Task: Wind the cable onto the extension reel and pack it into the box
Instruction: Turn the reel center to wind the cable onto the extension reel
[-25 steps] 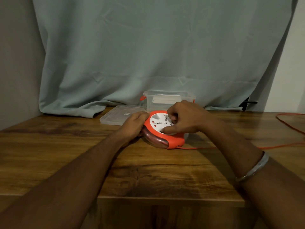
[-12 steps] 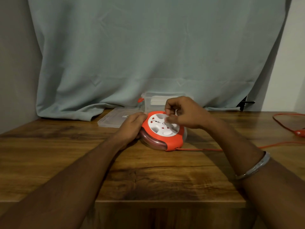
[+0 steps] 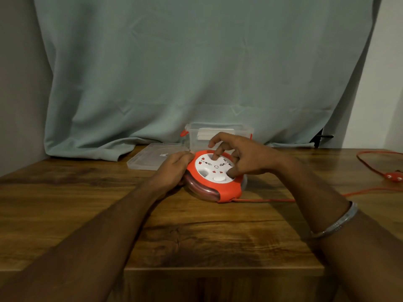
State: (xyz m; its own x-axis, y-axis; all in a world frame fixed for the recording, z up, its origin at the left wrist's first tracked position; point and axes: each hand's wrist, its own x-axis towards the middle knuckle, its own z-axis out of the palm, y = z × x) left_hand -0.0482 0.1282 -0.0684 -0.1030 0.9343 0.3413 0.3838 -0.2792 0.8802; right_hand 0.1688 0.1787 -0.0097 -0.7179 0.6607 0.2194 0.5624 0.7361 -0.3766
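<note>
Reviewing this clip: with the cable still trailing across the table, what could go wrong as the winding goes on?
1. The plug lies loose near the table's right edge; as the cable draws in, it may whip or snag.
2. The right hand turns the white face with fingertips only, so it could slip.
3. The left hand alone steadies the reel, which might skid toward the lid.

Dim, warm indoor lighting; overall exposure low, colours muted. Forearms cast soft shadows on the wooden table [image 3: 218, 232], whose front face is almost black. Wide-angle bowing shows at frame edges; the curtain [image 3: 196, 73] looks soft and slightly noisy.
</note>
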